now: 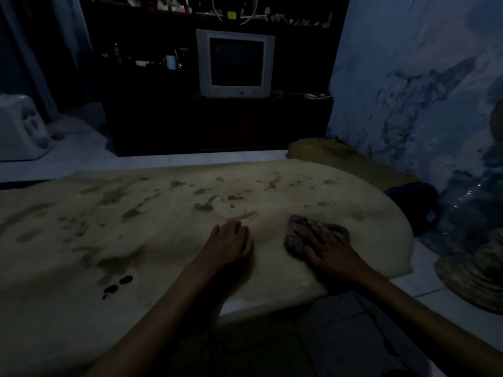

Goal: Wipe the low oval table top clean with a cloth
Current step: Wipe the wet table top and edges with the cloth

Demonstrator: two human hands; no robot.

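Beige oval table top [163, 240], stained, with two hands and a cloth on it, dim room.

Table fills the lower left and centre of the frame, blotched with darker marks and three small black spots at lower left. Pale boxy television [235, 63] sits at upper centre on a dark shelf unit [217, 126]. Mottled blue-white wall [413, 77] takes the upper right. Right hand [330, 254], fingers spread flat, presses down on the cloth [295, 242] at right of centre, near the table's right end. Left hand [230, 244] rests on the table just left of the cloth, fingers loosely bent, holding nothing.
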